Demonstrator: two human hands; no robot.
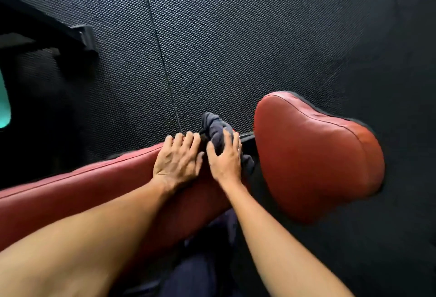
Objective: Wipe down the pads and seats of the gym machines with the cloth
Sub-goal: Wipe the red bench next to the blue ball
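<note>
- A long red leather-look bench pad [99,192] with a stitched seam along its edge is running from the left edge of the view toward the middle, and both bare forearms are reaching out over it.
- The left hand [178,162] is lying palm down on the far end of this long pad, fingers spread and curling over its top edge, gripping nothing but the pad itself.
- The right hand [225,157] is pressing down just beside the left one, its fingers wrapping over a bunched dark grey-blue cloth [215,131] and holding it against the end of the pad.
- Part of the cloth is sticking up past the fingertips, and another fold is hanging down at the right of the hand.
- A rounded red padded seat [316,155] with dark piping is sitting to the right, apart from the long pad, with a dark metal bracket [247,137] showing in the gap between them.
- Black dimpled rubber flooring [236,37] is filling the background, with a thin seam [162,58] running through it.
- A black metal frame part [80,37] is crossing the upper left corner.
</note>
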